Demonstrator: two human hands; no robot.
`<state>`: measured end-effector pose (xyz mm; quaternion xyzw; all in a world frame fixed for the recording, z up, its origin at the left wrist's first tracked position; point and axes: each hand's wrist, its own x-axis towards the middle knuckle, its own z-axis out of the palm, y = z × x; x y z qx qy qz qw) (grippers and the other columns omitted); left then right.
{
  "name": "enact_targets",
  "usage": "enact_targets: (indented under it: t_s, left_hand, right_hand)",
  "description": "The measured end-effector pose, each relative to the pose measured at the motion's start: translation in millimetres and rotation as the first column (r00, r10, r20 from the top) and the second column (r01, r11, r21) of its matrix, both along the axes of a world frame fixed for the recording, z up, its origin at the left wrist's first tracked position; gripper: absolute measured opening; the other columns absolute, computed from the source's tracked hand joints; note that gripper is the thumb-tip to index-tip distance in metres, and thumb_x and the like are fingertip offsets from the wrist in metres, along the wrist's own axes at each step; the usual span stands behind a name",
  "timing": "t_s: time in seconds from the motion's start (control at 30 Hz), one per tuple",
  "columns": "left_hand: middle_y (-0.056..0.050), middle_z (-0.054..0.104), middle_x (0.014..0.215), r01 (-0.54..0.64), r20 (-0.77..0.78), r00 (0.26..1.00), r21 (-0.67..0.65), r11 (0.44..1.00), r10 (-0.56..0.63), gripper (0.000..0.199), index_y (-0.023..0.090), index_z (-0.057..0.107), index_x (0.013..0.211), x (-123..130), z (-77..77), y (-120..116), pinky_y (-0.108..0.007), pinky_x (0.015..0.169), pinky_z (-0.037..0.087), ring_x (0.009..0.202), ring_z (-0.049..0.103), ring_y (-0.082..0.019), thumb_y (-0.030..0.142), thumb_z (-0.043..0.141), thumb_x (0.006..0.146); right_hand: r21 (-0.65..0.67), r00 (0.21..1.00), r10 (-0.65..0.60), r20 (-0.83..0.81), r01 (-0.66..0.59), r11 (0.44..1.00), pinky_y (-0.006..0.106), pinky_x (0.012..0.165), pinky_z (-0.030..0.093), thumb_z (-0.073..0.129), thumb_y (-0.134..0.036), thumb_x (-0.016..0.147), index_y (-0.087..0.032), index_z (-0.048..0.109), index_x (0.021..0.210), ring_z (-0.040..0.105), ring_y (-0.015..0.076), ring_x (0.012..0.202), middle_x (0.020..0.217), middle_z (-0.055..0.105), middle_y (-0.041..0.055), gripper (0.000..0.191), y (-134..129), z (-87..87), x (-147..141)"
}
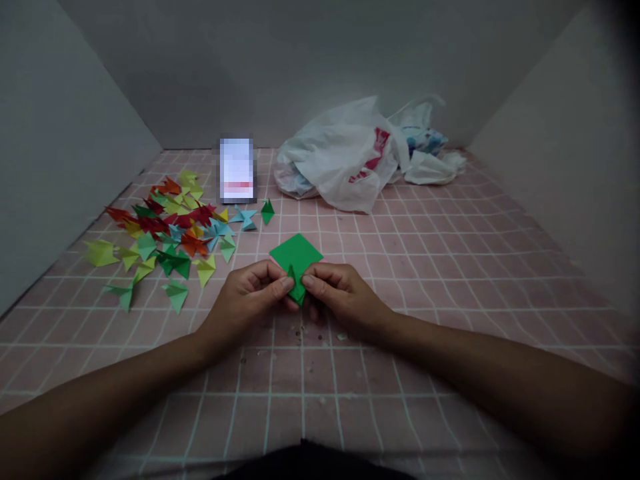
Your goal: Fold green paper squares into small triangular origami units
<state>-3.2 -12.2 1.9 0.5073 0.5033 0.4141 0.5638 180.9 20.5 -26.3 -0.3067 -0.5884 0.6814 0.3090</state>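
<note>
Between my two hands is a partly folded piece of green origami paper (297, 283), with a narrow point standing up on its near part. My left hand (257, 285) pinches its left edge between thumb and fingers. My right hand (336, 288) pinches the right edge the same way. Just behind the folded piece shows a flat green paper square (297, 249), turned cornerwise; whether it joins the piece in my hands I cannot tell. A small dark green folded paper crane (267, 211) sits farther back.
Many-coloured folded paper cranes (173, 223) spread over the left of the pink checked cloth (425, 267). An upright lit phone (237, 170), blurred out, stands behind them. White plastic bags (345, 157) lie against the back wall. Small scraps (300, 333) dot the cloth near my wrists.
</note>
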Motion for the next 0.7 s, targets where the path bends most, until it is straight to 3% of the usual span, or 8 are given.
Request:
enact_targets:
  t_s: [0.4,0.7]
  left_hand:
    - [0.002,0.067,0.062,-0.008,-0.070,0.997,0.057,0.998,0.012,0.017,0.016,0.063,0.069,1.1,-1.3,-1.5,-0.022,0.061,0.049,0.060,0.062,-0.011,0.025,0.068,0.084]
    - [0.001,0.067,0.063,0.036,-0.106,0.994,-0.017,0.999,-0.037,0.017,0.017,0.063,0.075,2.6,0.6,0.6,-0.023,0.060,0.049,0.060,0.062,-0.012,0.030,0.065,0.087]
  right_hand:
    - [0.177,0.993,-0.040,0.109,0.020,0.984,0.022,0.048,0.035,0.051,-0.036,0.095,-0.019,0.051,0.068,0.046,0.0087,0.050,0.056,0.050,-0.0044,0.032,-1.2,1.2,-0.1]
    - [0.432,0.965,-0.177,0.191,0.079,0.898,0.025,0.054,0.029,0.049,-0.027,0.091,-0.020,0.041,0.061,0.036,0.0095,0.057,0.059,0.041,-0.0040,0.032,1.2,-0.2,-2.6]
